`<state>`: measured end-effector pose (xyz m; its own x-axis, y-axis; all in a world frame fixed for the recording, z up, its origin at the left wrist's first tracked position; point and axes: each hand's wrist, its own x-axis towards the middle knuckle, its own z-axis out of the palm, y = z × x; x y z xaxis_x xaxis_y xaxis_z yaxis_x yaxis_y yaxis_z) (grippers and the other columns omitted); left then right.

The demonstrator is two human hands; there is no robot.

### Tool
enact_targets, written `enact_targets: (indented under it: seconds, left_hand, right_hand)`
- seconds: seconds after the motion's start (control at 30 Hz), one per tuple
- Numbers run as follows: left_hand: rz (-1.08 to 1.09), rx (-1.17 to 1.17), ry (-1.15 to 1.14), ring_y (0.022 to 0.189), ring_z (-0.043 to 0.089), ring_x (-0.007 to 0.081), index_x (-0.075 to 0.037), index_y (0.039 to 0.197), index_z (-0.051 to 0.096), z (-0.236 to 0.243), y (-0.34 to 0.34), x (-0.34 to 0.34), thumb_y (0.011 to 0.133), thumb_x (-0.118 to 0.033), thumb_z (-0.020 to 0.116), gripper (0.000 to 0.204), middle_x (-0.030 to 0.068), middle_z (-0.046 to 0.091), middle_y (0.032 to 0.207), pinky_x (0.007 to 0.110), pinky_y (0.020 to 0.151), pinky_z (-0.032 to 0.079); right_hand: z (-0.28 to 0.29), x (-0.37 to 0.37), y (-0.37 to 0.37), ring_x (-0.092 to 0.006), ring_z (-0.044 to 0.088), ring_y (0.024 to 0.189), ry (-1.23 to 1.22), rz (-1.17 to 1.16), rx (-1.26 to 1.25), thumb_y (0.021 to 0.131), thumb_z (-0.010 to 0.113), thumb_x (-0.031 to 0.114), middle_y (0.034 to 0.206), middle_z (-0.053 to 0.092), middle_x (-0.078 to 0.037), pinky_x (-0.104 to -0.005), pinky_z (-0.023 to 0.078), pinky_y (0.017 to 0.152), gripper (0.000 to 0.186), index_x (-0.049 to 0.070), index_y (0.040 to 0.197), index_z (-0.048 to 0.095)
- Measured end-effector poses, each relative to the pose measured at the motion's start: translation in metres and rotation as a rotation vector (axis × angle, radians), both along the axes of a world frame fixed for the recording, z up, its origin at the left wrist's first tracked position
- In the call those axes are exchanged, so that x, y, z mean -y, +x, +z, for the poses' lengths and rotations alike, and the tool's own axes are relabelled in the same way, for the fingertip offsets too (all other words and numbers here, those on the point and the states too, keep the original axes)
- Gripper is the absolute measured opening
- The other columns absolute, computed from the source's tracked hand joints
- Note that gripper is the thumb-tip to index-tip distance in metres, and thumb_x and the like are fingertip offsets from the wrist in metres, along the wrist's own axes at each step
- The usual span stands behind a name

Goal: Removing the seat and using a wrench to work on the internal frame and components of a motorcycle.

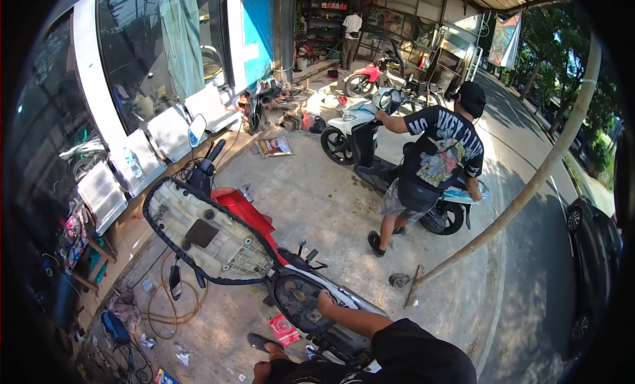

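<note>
A red and white scooter stands before me with its seat tipped up, the pale underside facing me. Below the hinge lies the dark storage well, with a small brownish thing in it. My right hand is at the well's right rim, fingers curled; whether they grip the rim or something small is too small to tell. At the bottom edge my left hand shows only in part, close to my leg, its fingers hidden. A red and white packet lies beside the scooter near my sandalled foot.
A person in a black shirt holds a white and blue scooter ahead on the right. A wooden pole slants beyond. Metal seats and a coiled hose are at left. A dark car stands on the road.
</note>
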<state>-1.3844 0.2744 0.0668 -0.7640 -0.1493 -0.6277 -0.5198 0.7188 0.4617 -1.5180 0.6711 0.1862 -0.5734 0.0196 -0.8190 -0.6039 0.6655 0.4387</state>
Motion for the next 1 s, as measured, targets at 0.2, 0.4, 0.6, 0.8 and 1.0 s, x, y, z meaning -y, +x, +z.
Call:
enact_targets:
  seconds: [0.2, 0.4, 0.6, 0.8, 1.0]
  left_hand:
    - [-0.011, 0.026, 0.027, 0.072, 0.067, 0.0255, -0.002, 0.09, 0.073, 0.0, 0.002, 0.002, 0.077, -0.022, 0.062, 0.027, 0.0142, 0.071, 0.083, 0.037, 0.069, 0.053]
    - [0.172, 0.226, 0.555, 0.067, 0.061, 0.0171, -0.007, 0.104, 0.071, 0.084, -0.038, -0.067, 0.099, -0.04, 0.041, 0.045, 0.0079, 0.066, 0.079, 0.031, 0.063, 0.049]
    - [-0.034, 0.405, 0.805, 0.055, 0.048, 0.0076, -0.011, 0.105, 0.07, 0.182, -0.068, -0.165, 0.092, -0.057, 0.05, 0.051, -0.002, 0.056, 0.072, 0.024, 0.047, 0.037]
    - [-0.112, 0.06, 0.567, 0.054, 0.051, 0.0094, -0.007, 0.084, 0.067, 0.163, -0.061, -0.21, 0.081, -0.038, 0.074, 0.031, -0.0008, 0.058, 0.068, 0.026, 0.046, 0.038]
    - [0.269, -0.229, 0.477, 0.051, 0.054, 0.0124, -0.006, 0.084, 0.059, 0.129, -0.058, -0.228, 0.082, -0.029, 0.073, 0.027, 0.0034, 0.061, 0.068, 0.029, 0.046, 0.043]
  right_hand:
    - [0.014, 0.036, 0.053, -0.0303, 0.066, 0.062, -0.948, -0.385, -0.323, 0.081, 0.056, 0.032, 0.075, 0.069, -0.014, -0.0505, 0.045, 0.056, 0.027, 0.01, 0.082, 0.072]
    - [0.075, 0.032, 0.119, -0.0262, 0.066, 0.06, -1.293, -1.242, -0.269, 0.089, 0.055, 0.037, 0.076, 0.069, -0.014, -0.0428, 0.05, 0.056, 0.037, 0.004, 0.08, 0.07]
    - [0.079, 0.039, 0.186, -0.0133, 0.055, 0.047, -1.545, -1.589, -0.062, 0.09, 0.061, 0.039, 0.067, 0.062, -0.005, -0.0324, 0.044, 0.047, 0.036, 0.003, 0.093, 0.064]
    - [0.07, 0.039, 0.206, -0.012, 0.06, 0.066, -1.669, -1.675, -0.363, 0.088, 0.065, 0.036, 0.074, 0.065, -0.004, -0.0301, 0.046, 0.056, 0.031, 0.007, 0.101, 0.063]
    - [0.127, 0.036, 0.193, -0.0219, 0.067, 0.077, -1.34, -1.425, -0.592, 0.083, 0.066, 0.042, 0.082, 0.069, -0.006, -0.0377, 0.05, 0.067, 0.035, 0.014, 0.104, 0.066]
